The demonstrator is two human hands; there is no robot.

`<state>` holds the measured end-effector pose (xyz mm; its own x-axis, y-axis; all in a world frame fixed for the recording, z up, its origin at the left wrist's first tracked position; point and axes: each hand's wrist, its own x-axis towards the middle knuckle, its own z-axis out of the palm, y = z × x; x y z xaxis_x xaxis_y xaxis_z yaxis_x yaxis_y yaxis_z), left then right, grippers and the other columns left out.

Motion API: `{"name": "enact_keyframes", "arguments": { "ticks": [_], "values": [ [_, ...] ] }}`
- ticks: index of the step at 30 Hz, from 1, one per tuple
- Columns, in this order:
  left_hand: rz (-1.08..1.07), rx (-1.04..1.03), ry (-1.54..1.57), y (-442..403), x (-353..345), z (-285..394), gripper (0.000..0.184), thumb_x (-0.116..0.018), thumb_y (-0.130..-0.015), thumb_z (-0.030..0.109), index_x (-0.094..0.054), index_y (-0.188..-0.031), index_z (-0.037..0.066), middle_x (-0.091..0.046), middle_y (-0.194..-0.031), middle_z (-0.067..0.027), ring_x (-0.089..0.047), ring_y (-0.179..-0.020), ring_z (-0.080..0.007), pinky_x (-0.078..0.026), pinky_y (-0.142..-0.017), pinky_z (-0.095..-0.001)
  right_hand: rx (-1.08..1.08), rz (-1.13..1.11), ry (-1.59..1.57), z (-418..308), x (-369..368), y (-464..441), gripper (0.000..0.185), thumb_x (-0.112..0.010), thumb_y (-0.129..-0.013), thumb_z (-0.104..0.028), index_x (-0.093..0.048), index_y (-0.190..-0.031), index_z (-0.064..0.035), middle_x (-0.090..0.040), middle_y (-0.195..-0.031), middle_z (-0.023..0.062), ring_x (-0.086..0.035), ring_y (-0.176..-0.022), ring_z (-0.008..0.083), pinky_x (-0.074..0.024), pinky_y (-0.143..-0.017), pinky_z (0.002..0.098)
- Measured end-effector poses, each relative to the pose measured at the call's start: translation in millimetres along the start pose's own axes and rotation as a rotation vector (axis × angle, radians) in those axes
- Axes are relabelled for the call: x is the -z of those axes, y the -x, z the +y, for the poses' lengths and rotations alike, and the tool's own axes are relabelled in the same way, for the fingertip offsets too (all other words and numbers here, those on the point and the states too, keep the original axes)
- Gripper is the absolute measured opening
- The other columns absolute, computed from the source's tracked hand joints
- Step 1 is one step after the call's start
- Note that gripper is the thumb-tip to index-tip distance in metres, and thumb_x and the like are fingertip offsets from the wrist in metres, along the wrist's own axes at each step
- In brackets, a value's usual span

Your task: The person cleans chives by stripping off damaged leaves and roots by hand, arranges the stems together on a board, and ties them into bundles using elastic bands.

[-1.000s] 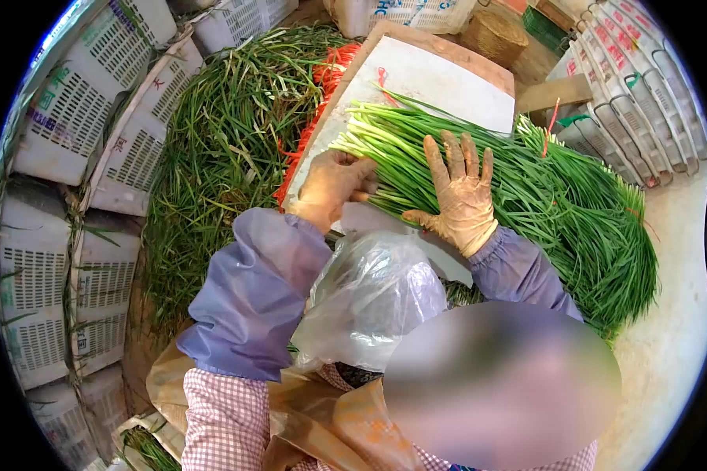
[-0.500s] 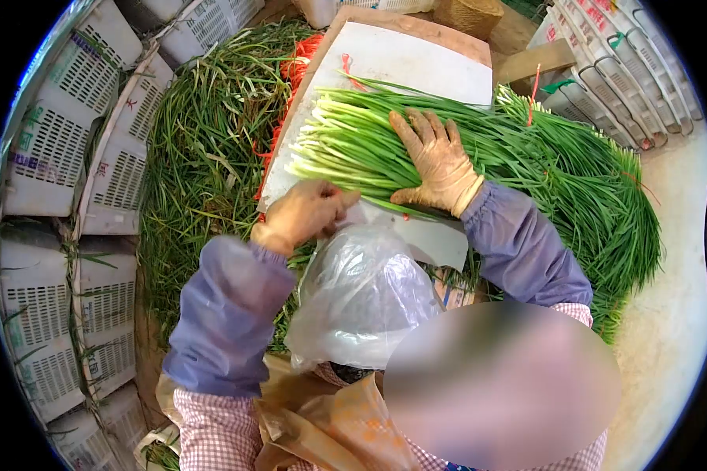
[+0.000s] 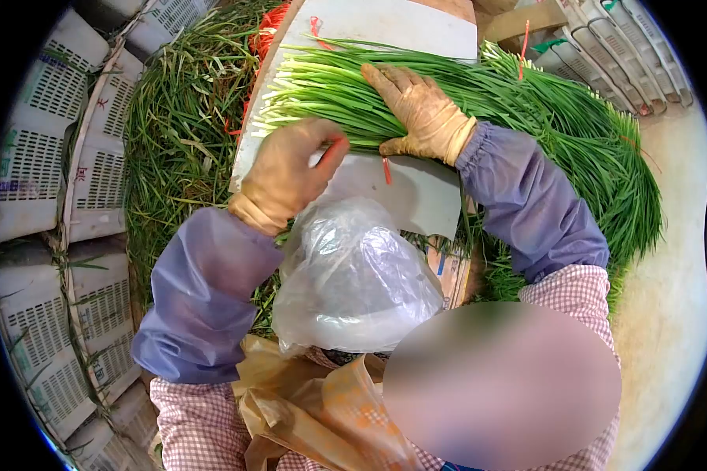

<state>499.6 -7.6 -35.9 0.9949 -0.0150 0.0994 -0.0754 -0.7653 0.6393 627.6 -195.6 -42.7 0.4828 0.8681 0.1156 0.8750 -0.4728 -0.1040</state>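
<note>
Long green stalks with pale ends [image 3: 322, 94] lie across a white board [image 3: 369, 23]. My right hand [image 3: 416, 110], in a stained glove, rests on the stalks with its thumb at their near edge and its fingers apart. My left hand [image 3: 291, 165], also gloved and slightly blurred, is curled just below the pale ends; whatever its fingertips pinch is too small to make out. A red tie [image 3: 386, 171] hangs from the near side of the stalks, and another red tie [image 3: 317, 31] lies at their far side. Tied bundles [image 3: 597, 157] lie to the right.
A clear plastic bag [image 3: 353, 282] bulges in front of my body. Loose leaves [image 3: 181, 118] are heaped left of the board, beside red strips [image 3: 271, 27]. White crates [image 3: 94, 173] line the left, and more crates [image 3: 628, 47] stand at the upper right.
My left hand has moved away from the near edge of the stalks and curled up. The right hand stays on the stalks. The view has shifted, with the board now higher and further left.
</note>
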Motion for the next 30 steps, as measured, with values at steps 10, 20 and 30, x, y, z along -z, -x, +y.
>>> {"name": "enact_keyframes", "arguments": {
  "ticks": [10, 20, 30],
  "values": [
    [0.242, -0.427, -0.660, -34.5, -43.8, -20.5, 0.089, -0.073, -0.064, 0.029, -0.029, -0.141, 0.021, -0.035, -0.141, -0.0050, -0.032, -0.131, -0.0273, -0.017, -0.107, -0.0547, -0.009, 0.247, 0.195, 2.0, 4.9, 14.5, 0.083, -0.075, -0.064, -0.036, -0.037, -0.131, -0.0043, -0.045, -0.128, 0.0193, -0.042, -0.121, 0.0361, -0.0366, -0.099, 0.0454],
    [0.153, -0.338, -0.723, -36.6, -40.2, -10.6, 0.064, -0.048, -0.081, 0.013, -0.029, -0.141, 0.020, -0.032, -0.143, -0.0064, -0.030, -0.132, -0.0298, -0.015, -0.107, -0.0576, 0.377, 0.011, 0.245, -32.0, -26.5, 47.0, 0.015, -0.056, -0.073, -0.015, -0.060, -0.080, -0.0029, -0.056, -0.061, 0.0090, -0.060, -0.054, 0.0241, -0.0471, -0.046, 0.0364],
    [0.204, -0.366, -0.645, -35.9, -50.1, -18.1, 0.065, -0.051, -0.080, 0.018, -0.028, -0.141, 0.019, -0.027, -0.145, -0.0079, -0.026, -0.133, -0.0313, -0.014, -0.107, -0.0570, 0.025, 0.066, -0.467, -54.6, 3.6, 28.5, 0.010, -0.061, -0.075, -0.010, -0.063, -0.084, -0.0076, -0.062, -0.071, 0.0124, -0.061, -0.062, 0.0308, -0.0495, -0.054, 0.0360]
  ]
}}
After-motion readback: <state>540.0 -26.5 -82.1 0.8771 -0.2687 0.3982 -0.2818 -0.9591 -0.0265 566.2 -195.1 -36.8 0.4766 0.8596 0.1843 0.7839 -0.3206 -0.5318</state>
